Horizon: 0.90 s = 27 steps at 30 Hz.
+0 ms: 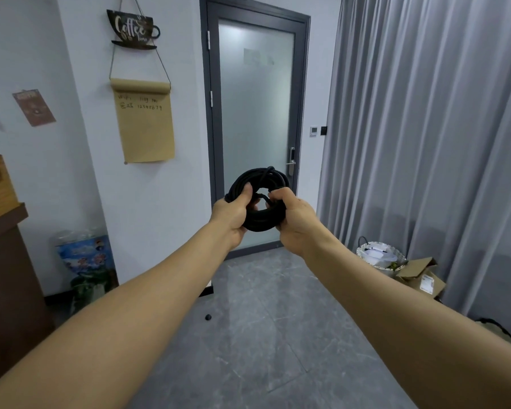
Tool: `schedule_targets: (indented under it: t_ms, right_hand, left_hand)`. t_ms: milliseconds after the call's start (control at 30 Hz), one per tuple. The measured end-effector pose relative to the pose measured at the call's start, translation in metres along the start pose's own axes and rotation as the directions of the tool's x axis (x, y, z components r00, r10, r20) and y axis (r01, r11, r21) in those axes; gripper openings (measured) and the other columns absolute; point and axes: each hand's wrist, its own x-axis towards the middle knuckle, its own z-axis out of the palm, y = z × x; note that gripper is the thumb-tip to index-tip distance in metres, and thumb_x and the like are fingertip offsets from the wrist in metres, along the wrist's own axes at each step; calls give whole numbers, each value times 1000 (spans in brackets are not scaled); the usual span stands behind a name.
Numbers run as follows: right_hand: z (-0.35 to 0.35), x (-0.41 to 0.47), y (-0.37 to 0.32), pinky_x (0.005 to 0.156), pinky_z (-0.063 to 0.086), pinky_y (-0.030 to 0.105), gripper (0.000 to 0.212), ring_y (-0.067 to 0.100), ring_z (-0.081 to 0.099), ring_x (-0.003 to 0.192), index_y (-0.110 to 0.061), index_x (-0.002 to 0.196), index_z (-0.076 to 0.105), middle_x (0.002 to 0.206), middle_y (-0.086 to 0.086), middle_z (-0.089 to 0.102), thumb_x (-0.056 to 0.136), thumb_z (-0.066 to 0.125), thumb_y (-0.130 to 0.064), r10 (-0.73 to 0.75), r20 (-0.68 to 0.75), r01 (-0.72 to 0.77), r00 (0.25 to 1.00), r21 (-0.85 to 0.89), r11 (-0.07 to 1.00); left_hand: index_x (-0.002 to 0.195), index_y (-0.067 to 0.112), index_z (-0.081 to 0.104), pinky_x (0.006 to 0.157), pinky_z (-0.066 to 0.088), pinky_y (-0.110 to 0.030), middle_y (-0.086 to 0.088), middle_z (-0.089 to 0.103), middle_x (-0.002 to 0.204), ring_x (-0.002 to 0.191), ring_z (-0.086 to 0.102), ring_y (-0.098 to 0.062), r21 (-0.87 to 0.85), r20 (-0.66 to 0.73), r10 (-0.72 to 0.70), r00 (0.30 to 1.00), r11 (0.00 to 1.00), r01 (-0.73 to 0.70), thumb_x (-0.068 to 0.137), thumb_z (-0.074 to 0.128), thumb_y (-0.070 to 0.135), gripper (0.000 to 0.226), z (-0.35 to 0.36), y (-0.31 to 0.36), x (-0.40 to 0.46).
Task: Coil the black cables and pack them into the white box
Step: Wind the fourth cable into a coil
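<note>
Both grips clamp the black cable coil (258,199) mid-frame: left hand (230,212), right hand (293,215), perhaps tucking its end.

the coiled black cable (258,199) looks matt and rubbery. the frosted glass door (255,113) sits in a smooth grey metal frame. the grey curtains (425,128) are soft cloth. the grey stone-look floor tiles (263,335) have a slight sheen. the brown paper roll (145,125) is matt.
</note>
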Motion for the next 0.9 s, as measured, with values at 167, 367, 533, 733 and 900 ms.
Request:
schedule_targets:
  t_ms: [167,367,533,733,900]
  right_hand:
    - [-4,-4,-5,66,37,22,10,10,48,66,-13,80,54,69,0,50,90,52,-11,2,34,-3,999,6,1000]
    - [-7,-6,-5,64,44,26,8,13,54,70,-12,83,57,72,1,54,90,56,-12,60,10,-59,998,-55,997]
    - [-8,-6,-4,77,52,35,12,21,60,77,-5,103,56,81,8,59,91,55,-3,172,-19,-172,985,-6,985]
    - [-11,-9,-8,92,50,41,10,30,62,99,-4,93,56,93,15,63,91,51,5,261,33,-256,965,-109,961]
    - [-15,-11,1,89,49,37,13,22,61,89,-4,91,57,89,9,61,89,52,8,295,89,-281,951,-137,950]
  left_hand:
    - [98,7,60,75,52,-30,-4,60,80,73,56,-15,-74,36,-17,999,997,20,92,60,26,19,2,0,-3]
    - [82,9,61,83,51,-31,-2,59,74,69,53,-13,-57,44,-112,993,992,114,83,71,23,17,4,1,-6]
    - [86,8,61,77,52,-29,-1,56,72,70,52,-13,16,53,-149,987,989,148,77,76,21,21,2,1,-9]
    - [79,13,63,72,49,-30,2,57,66,65,54,-14,119,68,-163,984,981,155,74,77,29,22,-10,-2,-8]
    - [79,10,62,64,49,-27,-1,54,66,62,51,-15,93,122,-164,979,984,153,81,71,22,15,-16,-3,-16]
